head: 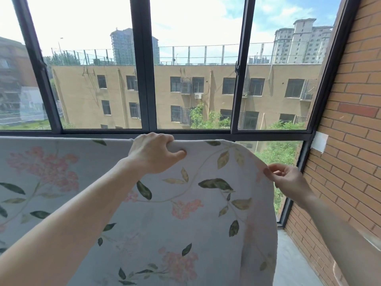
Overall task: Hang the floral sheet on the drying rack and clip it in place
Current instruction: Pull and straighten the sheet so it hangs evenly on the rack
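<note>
two hands point(156, 153) gripping floral sheet point(185, 213), window point(142, 79) behind

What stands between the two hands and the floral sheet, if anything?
Nothing visible does. The left hand already grips the floral sheet at its top fold, and the right hand pinches its right edge. No clip shows.

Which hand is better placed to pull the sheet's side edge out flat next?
The right hand: it already pinches the floral sheet's right side edge, which curls forward. The left hand grips the top fold, holding it up.
</note>
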`<action>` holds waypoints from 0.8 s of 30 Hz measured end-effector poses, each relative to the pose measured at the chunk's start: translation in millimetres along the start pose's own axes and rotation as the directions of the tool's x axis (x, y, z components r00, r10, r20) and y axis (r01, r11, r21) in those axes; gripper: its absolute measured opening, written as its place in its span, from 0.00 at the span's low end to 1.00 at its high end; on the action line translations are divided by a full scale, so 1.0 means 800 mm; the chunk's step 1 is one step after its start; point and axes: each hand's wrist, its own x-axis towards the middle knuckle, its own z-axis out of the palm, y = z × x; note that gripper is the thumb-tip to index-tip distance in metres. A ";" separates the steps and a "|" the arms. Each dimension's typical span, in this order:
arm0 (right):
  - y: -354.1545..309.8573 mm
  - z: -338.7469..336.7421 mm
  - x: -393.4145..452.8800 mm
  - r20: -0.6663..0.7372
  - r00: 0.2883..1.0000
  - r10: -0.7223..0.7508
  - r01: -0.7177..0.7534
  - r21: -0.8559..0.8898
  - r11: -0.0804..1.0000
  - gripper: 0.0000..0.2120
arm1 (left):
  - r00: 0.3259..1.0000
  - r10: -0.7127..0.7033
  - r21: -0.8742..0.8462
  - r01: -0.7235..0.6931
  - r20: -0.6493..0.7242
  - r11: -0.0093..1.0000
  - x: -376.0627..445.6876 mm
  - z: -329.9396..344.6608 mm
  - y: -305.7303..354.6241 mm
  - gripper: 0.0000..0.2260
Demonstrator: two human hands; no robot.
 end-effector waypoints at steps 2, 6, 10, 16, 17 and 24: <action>-0.018 0.001 0.021 -0.054 0.997 -0.049 0.046 -0.052 0.998 0.06 | 1.000 0.003 0.008 -0.003 0.029 1.000 0.002 0.000 0.002 0.24; -0.047 0.023 0.059 -0.090 0.989 -0.117 0.113 -0.041 0.993 0.04 | 0.997 -0.004 -0.008 0.004 0.075 1.000 0.008 -0.001 0.003 0.23; -0.041 0.047 0.070 0.060 0.996 0.060 -0.070 0.170 0.983 0.05 | 0.992 -0.017 -0.023 0.020 0.123 1.000 0.014 -0.004 0.002 0.21; -0.037 0.037 0.055 0.364 0.911 0.193 -0.286 0.221 0.932 0.06 | 0.993 -0.035 0.011 0.034 0.115 0.999 0.007 -0.008 -0.005 0.20; -0.045 0.035 0.056 0.269 0.950 0.159 -0.240 0.302 0.923 0.08 | 0.993 -0.032 0.011 0.031 0.110 0.999 0.007 -0.008 -0.005 0.20; -0.091 0.071 0.024 0.100 0.917 -0.387 0.398 -0.303 0.866 0.23 | 0.991 -0.017 0.023 0.014 0.132 1.000 0.014 -0.005 0.008 0.20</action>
